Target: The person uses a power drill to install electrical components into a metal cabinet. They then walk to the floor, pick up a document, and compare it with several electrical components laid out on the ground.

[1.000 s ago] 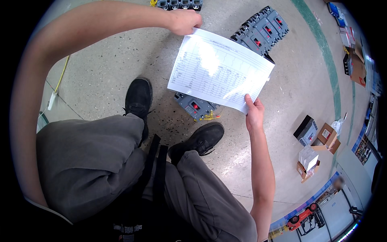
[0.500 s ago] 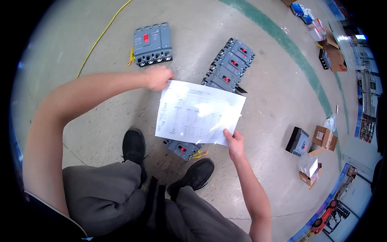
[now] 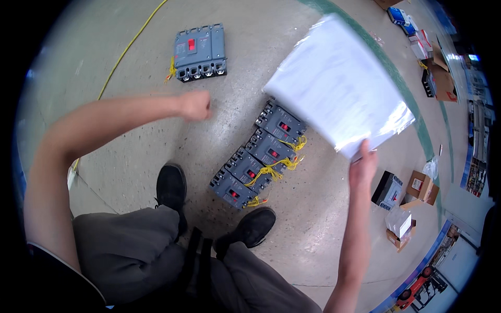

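Paper (image 3: 342, 78) in right hand (image 3: 363, 168), left hand (image 3: 196, 105) curled

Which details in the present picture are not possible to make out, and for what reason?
All in the head view:
- Print on the white sheet in the right hand: blurred.
- Whatever lies behind the sheet: hidden by it.
- Inside of the left hand: hidden by its curled fingers.
- Markings on the four grey breakers: too small.
- Brown box: cut off by the upper edge.

Print on the sheet (image 3: 339, 78) is blurred, and labels on the 4 lined-up breakers (image 3: 263, 151) are unreadably small.
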